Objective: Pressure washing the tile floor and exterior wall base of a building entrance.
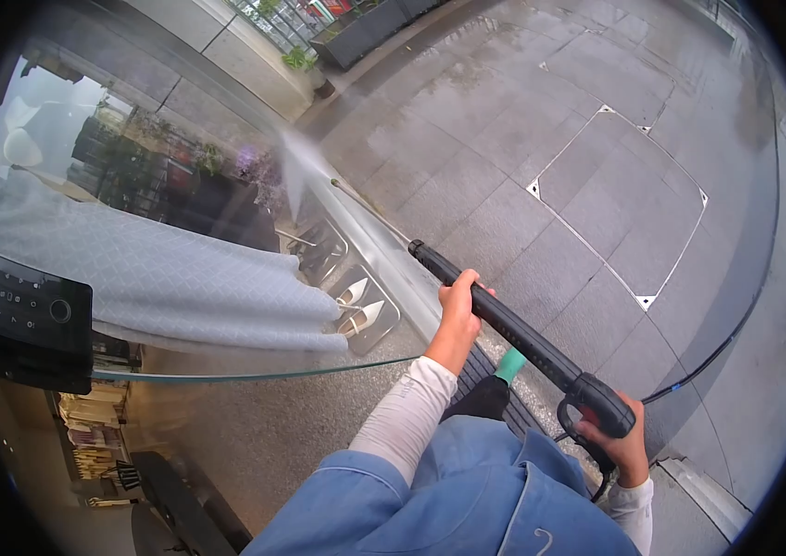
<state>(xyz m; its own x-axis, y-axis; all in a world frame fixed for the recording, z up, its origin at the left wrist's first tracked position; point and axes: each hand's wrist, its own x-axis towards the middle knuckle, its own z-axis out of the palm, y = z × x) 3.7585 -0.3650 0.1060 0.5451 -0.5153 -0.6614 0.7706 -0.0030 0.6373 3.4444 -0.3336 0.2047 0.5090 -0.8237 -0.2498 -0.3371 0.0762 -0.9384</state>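
Note:
Both my hands hold a black pressure washer gun (pixel 525 337). My left hand (pixel 461 313) wraps around the long barrel grip, and my right hand (pixel 622 438) is on the handle by the trigger guard. A thin metal lance (pixel 372 210) runs forward from the barrel to its nozzle (pixel 334 183). From there a fan of water spray (pixel 304 156) strikes the lower part of a shop window pane (pixel 226 229). A black hose (pixel 698 372) trails away from the gun to the right.
Behind the glass hangs a pale blue garment (pixel 156 278), with white shoes (pixel 358 306) on a clear stand below. A black door lock panel (pixel 31 320) is at left. Wet grey paving (pixel 476 139) with a framed access cover (pixel 618 208) stretches right; a dark planter box (pixel 365 31) stands far ahead.

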